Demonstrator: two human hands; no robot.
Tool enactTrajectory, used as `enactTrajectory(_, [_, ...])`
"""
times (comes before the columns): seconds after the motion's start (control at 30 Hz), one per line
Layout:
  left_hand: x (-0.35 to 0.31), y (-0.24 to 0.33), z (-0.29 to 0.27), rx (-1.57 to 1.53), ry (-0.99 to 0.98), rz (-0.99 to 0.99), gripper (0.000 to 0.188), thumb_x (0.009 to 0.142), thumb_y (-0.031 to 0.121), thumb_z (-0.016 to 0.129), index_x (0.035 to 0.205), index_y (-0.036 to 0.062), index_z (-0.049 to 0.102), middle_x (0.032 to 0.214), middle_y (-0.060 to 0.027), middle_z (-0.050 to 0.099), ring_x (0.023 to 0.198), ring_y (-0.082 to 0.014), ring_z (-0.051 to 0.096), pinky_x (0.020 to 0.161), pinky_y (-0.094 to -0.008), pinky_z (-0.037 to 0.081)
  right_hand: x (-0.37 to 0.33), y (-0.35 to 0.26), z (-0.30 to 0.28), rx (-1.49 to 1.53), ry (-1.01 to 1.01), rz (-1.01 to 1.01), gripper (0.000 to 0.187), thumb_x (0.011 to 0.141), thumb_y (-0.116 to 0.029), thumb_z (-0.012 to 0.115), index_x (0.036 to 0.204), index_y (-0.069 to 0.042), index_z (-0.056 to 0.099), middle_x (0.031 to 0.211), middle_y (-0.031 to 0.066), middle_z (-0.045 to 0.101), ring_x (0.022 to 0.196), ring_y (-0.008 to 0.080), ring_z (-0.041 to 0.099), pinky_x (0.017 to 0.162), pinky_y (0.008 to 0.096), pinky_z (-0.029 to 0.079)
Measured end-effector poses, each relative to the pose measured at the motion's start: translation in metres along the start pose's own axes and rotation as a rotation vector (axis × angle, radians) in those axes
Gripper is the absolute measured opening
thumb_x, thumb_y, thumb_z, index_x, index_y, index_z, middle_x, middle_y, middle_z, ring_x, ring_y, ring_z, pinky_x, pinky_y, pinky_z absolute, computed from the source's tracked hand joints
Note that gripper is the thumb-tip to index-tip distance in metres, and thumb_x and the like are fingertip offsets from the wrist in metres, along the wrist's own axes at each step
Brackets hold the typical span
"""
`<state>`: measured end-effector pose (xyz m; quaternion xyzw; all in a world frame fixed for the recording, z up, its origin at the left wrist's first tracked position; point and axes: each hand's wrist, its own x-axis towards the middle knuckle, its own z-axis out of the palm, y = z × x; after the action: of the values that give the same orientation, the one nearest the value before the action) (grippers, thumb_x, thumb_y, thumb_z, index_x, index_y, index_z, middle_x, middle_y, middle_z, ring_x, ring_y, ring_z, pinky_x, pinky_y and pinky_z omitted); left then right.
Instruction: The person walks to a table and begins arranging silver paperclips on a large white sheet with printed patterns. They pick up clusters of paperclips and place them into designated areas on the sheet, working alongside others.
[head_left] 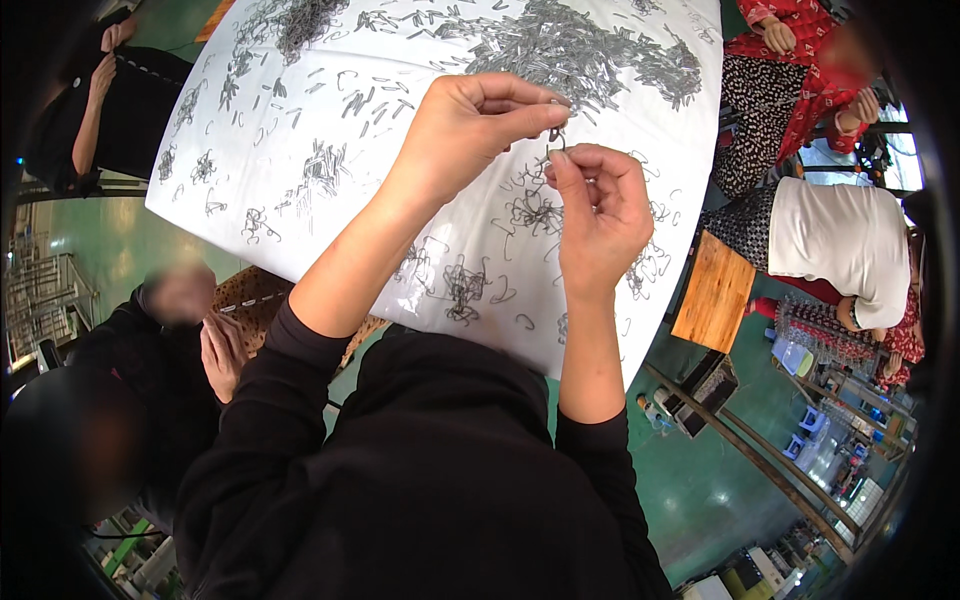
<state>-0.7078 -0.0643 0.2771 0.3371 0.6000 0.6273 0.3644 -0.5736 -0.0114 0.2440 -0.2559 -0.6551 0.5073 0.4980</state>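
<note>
Over the white-covered table (275,150), my left hand (455,130) pinches a small dark metal piece (557,133) between thumb and fingertips. Just below it, my right hand (605,210) is closed in a pinch on the lower end of what looks like a thin, hook-shaped wire. The two pieces seem to meet between my fingertips, but they are too small to tell whether they are linked. Curved wire hooks (465,290) lie in tangled clusters beneath my hands. Farther back spreads a large heap of narrow, elongated metal links (550,50).
Straight slim pieces (325,165) lie left of my left forearm. Other people sit around the table, one in black (110,400) close on the left, others in red patterned clothes (820,80) at the far right. A wooden stool (712,290) stands beside the table's right edge.
</note>
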Motion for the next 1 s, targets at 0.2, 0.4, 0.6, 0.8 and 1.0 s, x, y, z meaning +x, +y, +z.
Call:
enactTrajectory(0.2, [0.002, -0.002, 0.001, 0.082, 0.014, 0.140, 0.011, 0.080, 0.012, 0.074, 0.087, 0.0041, 0.074, 0.085, -0.0025, 0.070, 0.079, -0.0075, 0.061, 0.070, -0.0234, 0.049, 0.005, 0.008, 0.002, -0.133, -0.034, -0.035, 0.016, 0.081, 0.001, 0.070, 0.094, -0.001, 0.061, 0.082, 0.0056, 0.065, 0.075, 0.0117, 0.064, 0.061, 0.0234, 0.054])
enactTrajectory(0.4, [0.009, -0.010, -0.008, 0.092, 0.066, 0.273, 0.010, 0.079, 0.010, 0.075, 0.087, 0.0041, 0.074, 0.081, -0.0002, 0.067, 0.078, -0.0072, 0.057, 0.069, -0.0218, 0.050, 0.031, 0.060, -0.041, -0.281, -0.068, 0.271, 0.020, 0.084, -0.007, 0.067, 0.104, -0.004, 0.063, 0.088, 0.0066, 0.065, 0.074, 0.0133, 0.061, 0.062, 0.0257, 0.052])
enactTrajectory(0.6, [0.010, -0.006, -0.020, 0.075, 0.106, 0.266, 0.009, 0.081, 0.008, 0.073, 0.089, 0.0046, 0.074, 0.086, -0.0015, 0.070, 0.079, -0.0061, 0.061, 0.069, -0.0198, 0.051, 0.013, 0.153, -0.052, -0.929, -0.565, 0.293, 0.012, 0.083, -0.010, 0.067, 0.095, -0.010, 0.069, 0.084, 0.0080, 0.067, 0.073, 0.0202, 0.065, 0.068, 0.0326, 0.051])
enactTrajectory(0.8, [0.005, -0.002, -0.036, 0.125, 0.123, 0.187, 0.013, 0.084, 0.003, 0.067, 0.097, 0.0022, 0.072, 0.097, -0.0051, 0.071, 0.084, -0.0074, 0.061, 0.075, -0.0210, 0.049, 0.010, 0.185, -0.056, -1.198, -0.318, 0.324, 0.007, 0.082, -0.017, 0.069, 0.088, -0.015, 0.069, 0.089, 0.0053, 0.066, 0.081, 0.0241, 0.065, 0.070, 0.0380, 0.051])
enactTrajectory(1.0, [0.001, -0.001, -0.047, 0.145, 0.182, 0.162, 0.015, 0.085, 0.008, 0.068, 0.099, 0.0037, 0.072, 0.094, -0.0032, 0.072, 0.079, -0.0051, 0.059, 0.070, -0.0189, 0.045, 0.030, 0.201, -0.067, -1.117, -0.478, 0.302, 0.006, 0.084, -0.015, 0.065, 0.088, -0.012, 0.066, 0.094, 0.0062, 0.063, 0.084, 0.0291, 0.064, 0.071, 0.0418, 0.051])
